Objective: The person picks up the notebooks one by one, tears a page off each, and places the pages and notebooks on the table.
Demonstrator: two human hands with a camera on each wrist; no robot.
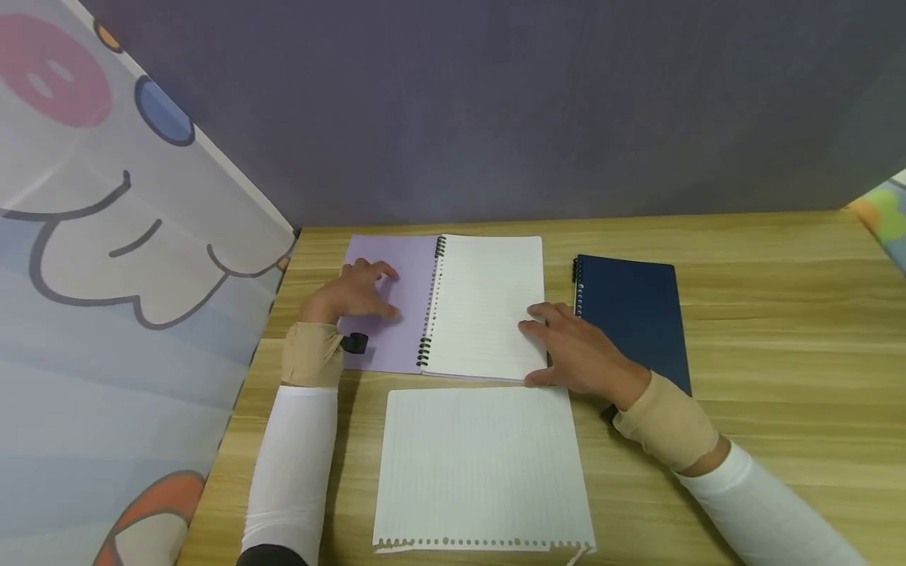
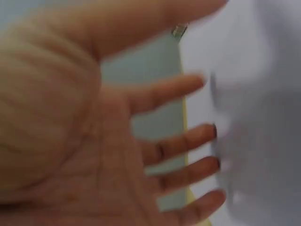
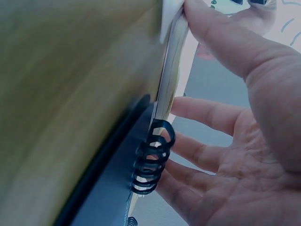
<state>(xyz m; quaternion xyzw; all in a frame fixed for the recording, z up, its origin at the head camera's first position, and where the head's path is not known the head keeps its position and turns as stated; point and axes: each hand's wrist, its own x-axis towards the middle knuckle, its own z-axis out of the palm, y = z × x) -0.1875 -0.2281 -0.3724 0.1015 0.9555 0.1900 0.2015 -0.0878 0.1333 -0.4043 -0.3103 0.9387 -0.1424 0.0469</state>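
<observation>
A spiral notebook point(image 1: 481, 291) lies open on the wooden table, its lilac cover point(image 1: 399, 255) folded out to the left and a lined white page showing on the right. My left hand point(image 1: 357, 291) is over the lilac cover with its fingers spread; the left wrist view shows the fingers point(image 2: 181, 141) extended and nothing held. At the notebook's lower right edge is my right hand point(image 1: 576, 350), thumb and fingers apart. In the right wrist view its thumb point(image 3: 214, 30) touches the notebook's corner. A navy spiral notebook point(image 1: 630, 306) lies partly beneath the right hand and wrist.
A loose lined sheet point(image 1: 481, 464) with a ragged perforated edge toward me lies in front of the open notebook. Behind the table point(image 1: 778, 314) rises a grey panel point(image 1: 495, 110). A cartoon-printed panel point(image 1: 141, 314) borders the left side.
</observation>
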